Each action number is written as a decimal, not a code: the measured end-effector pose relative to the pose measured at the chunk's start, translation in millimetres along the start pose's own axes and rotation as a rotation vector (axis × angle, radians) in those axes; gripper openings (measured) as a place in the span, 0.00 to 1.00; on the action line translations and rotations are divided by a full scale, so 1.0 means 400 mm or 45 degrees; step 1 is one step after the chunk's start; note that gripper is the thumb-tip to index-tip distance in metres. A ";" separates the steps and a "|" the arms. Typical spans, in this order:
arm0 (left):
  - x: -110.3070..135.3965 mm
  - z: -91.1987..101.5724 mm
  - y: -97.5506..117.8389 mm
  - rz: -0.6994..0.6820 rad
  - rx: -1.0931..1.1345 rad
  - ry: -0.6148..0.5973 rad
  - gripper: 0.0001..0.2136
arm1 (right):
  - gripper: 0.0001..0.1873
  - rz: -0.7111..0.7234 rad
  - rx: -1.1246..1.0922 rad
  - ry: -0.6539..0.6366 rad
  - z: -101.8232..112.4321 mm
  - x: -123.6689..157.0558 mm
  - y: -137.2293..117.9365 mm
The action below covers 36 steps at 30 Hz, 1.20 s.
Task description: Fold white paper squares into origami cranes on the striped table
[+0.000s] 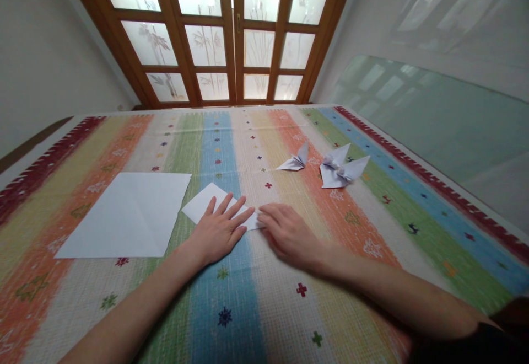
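Note:
A folded white sheet of paper (209, 198) lies on the striped cloth, its visible left part coming to a point. My left hand (221, 230) rests flat across it with the fingers spread, pressing it down. At the paper's right end, the curled fingers of my right hand (285, 231) are closed on its edge; the fingertips partly hide that corner. To the left lies a larger, flat white sheet of paper (128, 215) with faint creases. Beyond my right hand sit folded paper cranes: one by itself (296, 161) and a close group (341, 170).
The table carries a striped, patterned tablecloth (264, 298). At the far side stand wooden doors (235, 38) with frosted glass panes. A pale green glass panel (433, 110) runs along the right side, against the white wall.

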<state>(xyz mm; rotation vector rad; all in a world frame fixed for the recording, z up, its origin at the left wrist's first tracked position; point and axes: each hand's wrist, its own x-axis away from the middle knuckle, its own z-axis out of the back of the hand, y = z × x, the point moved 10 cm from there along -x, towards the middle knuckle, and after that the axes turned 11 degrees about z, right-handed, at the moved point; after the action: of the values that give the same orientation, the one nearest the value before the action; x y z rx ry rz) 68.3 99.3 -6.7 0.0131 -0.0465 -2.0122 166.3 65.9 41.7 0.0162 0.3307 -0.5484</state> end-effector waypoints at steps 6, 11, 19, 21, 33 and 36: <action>0.007 0.010 0.004 -0.020 0.013 0.055 0.23 | 0.45 0.166 -0.178 -0.256 -0.085 -0.006 -0.105; 0.009 0.012 -0.005 -0.011 0.006 0.024 0.24 | 0.52 0.040 -0.239 -0.360 -0.104 0.038 -0.086; 0.043 0.005 -0.059 0.026 -0.027 0.034 0.23 | 0.50 -0.023 -0.199 -0.378 -0.081 0.071 -0.076; 0.056 0.002 -0.076 0.048 -0.034 0.025 0.23 | 0.47 -0.016 -0.159 -0.375 -0.069 0.071 -0.075; 0.149 0.046 -0.104 -0.078 -0.019 0.198 0.19 | 0.17 0.219 0.416 -0.327 -0.057 -0.003 -0.093; 0.189 0.056 -0.107 -0.121 -0.045 0.257 0.20 | 0.16 0.253 0.505 -0.436 -0.073 -0.018 -0.100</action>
<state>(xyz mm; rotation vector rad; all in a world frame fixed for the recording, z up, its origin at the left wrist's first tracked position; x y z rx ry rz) -3.5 49.9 15.0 0.1987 0.1200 -2.0962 131.1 38.4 19.0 0.3316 -0.1168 -0.4030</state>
